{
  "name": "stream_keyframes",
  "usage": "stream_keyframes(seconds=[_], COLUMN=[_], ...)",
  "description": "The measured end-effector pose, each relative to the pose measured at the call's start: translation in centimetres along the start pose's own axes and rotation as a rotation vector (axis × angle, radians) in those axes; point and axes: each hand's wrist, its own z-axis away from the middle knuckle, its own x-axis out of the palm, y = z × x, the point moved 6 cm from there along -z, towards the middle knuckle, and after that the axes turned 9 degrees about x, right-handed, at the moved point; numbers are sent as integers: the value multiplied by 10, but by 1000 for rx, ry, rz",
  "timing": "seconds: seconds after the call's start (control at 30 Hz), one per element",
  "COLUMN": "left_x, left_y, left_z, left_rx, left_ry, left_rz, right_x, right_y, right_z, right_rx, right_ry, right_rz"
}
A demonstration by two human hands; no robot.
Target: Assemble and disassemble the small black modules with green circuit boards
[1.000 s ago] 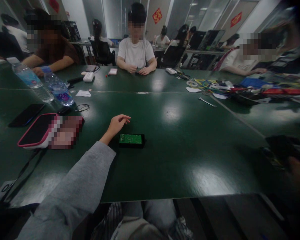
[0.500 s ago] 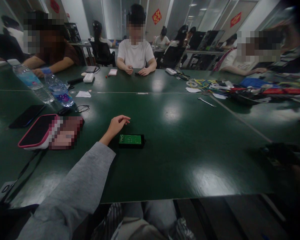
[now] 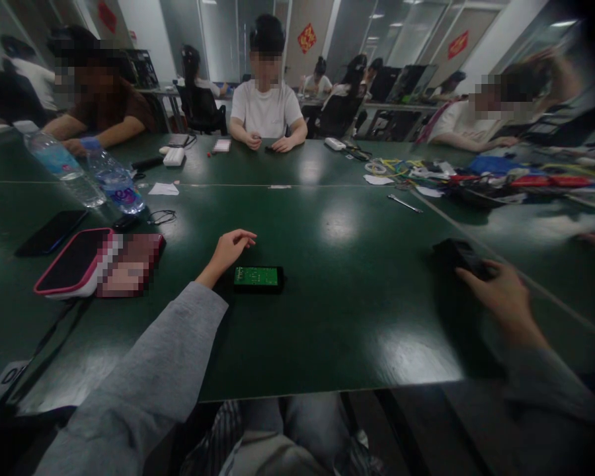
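My left hand (image 3: 231, 250) rests on the green table with its fingers stretched out, holding nothing. Just in front of that wrist, to its right, lies a black case (image 3: 281, 281) with a green circuit board (image 3: 256, 276) showing on top. At the right, my right hand (image 3: 506, 297) grips a black box-shaped device (image 3: 459, 256), thumb along its near side. The device is dark and a little blurred, so its exact kind cannot be told. A dark shadow falls on the table beneath it.
On the left are a phone (image 3: 51, 233), a pink-edged case (image 3: 74, 261) and two water bottles (image 3: 116, 182). A wrench (image 3: 405, 203) lies beyond the middle. Tangled cables (image 3: 416, 168) are heaped at the far right. A person in a white shirt (image 3: 266, 109) sits opposite.
My right hand has come in from the dark right edge, carrying the black device leftward and farther over the table. My left hand and the circuit board have stayed in place.
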Motion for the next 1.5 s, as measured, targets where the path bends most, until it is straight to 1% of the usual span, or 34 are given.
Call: stream_keyframes(seconds=[0.03, 0.1, 0.17, 0.23, 0.3, 0.33, 0.37, 0.43, 0.5, 0.57, 0.73, 0.83, 1.0, 1.1, 1.27, 1.33, 1.37, 1.43, 1.5], left_x=[0, 0, -1, -4, -8, -10, -10, -9, -7, -6, -6, -7, -7, -7, -7, -7, -7, -7, -7], left_y=[0, 0, 0, 0, -1, -2, -3, -3, -1, 1, 7, 10, 12, 13, 15, 14, 13, 10, 7], left_z=[0, 0, -1, -1, -1, -1, -1, -1, -1, -1, 0, 0, 0, 0, 2, 3, 4, 3, 3], left_rx=[-2, 1, 32, 65, 62, 50, 37, 22, 17, 2, -32, -16, 6, 11, 0, -14, -19, -22, -19], left_ry=[4, 11, 23, 64, 127, 154, 170, 167, 138, 109, 70, 73, 41, 8, -13, -22, -26, -31, -27], left_rz=[3, 10, 5, -9, -21, -21, -17, 9, 32, 36, -20, -64, -76, -55, -53, -65, -71, -78, -82], right_x=[21, 61, 98, 130, 153, 160, 165, 169, 169, 166, 166, 169, 170, 169, 171, 167, 163, 148, 127], right_y=[-21, -84, -151, -211, -261, -282, -299, -321, -330, -332, -326, -325, -326, -325, -323, -324, -325, -329, -334], right_z=[3, 27, 67, 117, 170, 197, 221, 261, 285, 292, 275, 271, 272, 273, 272, 273, 274, 277, 284], right_rx=[29, -107, -276, -422, -583, -675, -764, -908, -1003, -1018, -839, -773, -750, -764, -761, -786, -811, -874, -917], right_ry=[-62, -188, -330, -465, -586, -649, -704, -781, -836, -871, -903, -926, -960, -951, -946, -910, -865, -744, -647], right_rz=[51, 17, -88, -188, -293, -351, -391, -382, -305, -280, -464, -550, -586, -554, -530, -531, -531, -533, -555])
